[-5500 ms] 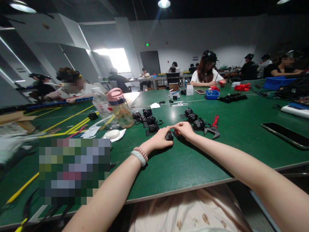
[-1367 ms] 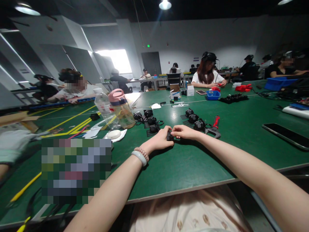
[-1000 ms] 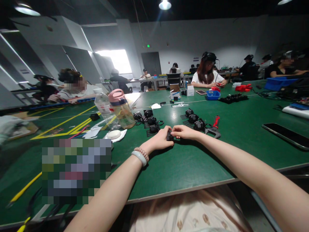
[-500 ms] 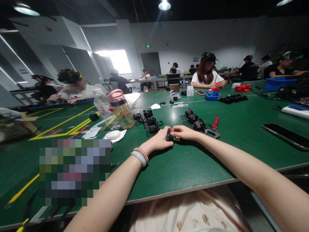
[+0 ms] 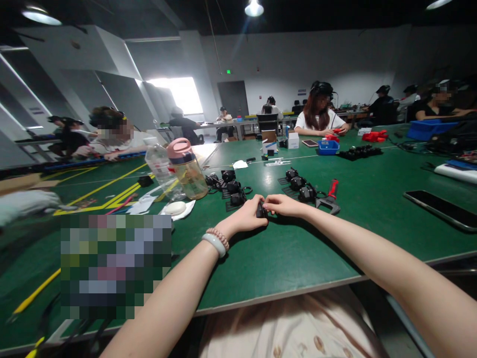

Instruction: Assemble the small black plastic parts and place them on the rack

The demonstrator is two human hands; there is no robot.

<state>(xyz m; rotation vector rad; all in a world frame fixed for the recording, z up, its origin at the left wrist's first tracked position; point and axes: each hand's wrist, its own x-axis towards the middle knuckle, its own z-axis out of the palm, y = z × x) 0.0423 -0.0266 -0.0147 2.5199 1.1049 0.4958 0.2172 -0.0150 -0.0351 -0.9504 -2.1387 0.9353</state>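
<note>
My left hand (image 5: 249, 213) is closed around a small black part (image 5: 261, 211) just above the green table (image 5: 276, 258). My right hand (image 5: 280, 204) meets it from the other side, fingertips pinched together at the part's upper edge; whether they grip the part or something tiny is hidden. Beyond my left hand lies a group of black rounded parts on grid-like pieces (image 5: 234, 187). A similar group (image 5: 298, 182) lies beyond my right hand, with a red-handled adjustable wrench (image 5: 330, 198) beside it.
At left stand a pink-lidded bottle (image 5: 187, 171) and a clear plastic bottle (image 5: 158, 164), near a white round object (image 5: 175, 208). A phone (image 5: 441, 210) lies at right. A blue bin (image 5: 328, 147) stands farther back. A co-worker's gloved hand (image 5: 32, 205) reaches in at far left.
A co-worker's gloved hand has come into view at the far left over the table. My own hands and the black part have stayed practically in place.
</note>
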